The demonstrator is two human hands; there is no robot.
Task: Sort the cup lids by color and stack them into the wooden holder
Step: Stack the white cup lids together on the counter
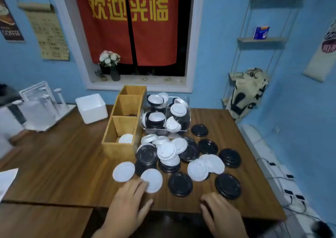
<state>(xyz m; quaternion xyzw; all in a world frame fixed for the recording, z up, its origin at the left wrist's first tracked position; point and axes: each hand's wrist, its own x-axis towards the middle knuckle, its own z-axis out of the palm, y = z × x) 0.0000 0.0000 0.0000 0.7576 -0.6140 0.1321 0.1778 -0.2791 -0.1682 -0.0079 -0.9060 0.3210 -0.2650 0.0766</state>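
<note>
Several white and black cup lids lie heaped on the wooden table (54,165). A three-part wooden holder (118,148) stands left of the heap; its nearest part holds a white lid (126,138), and something dark shows in the middle part. My left hand (128,203) reaches forward, fingertips touching a white lid (152,180) at the near edge of the heap. Another white lid (123,171) lies just left of it. My right hand (221,214) rests near the table's front edge, fingers relaxed, holding nothing, close to a black lid (227,185).
A clear plastic bin (166,116) with more black and white lids stands behind the heap. A white square box (91,107) and a white rack (41,103) sit at the back left. White paper (7,180) lies at the left edge. A bed is on the right.
</note>
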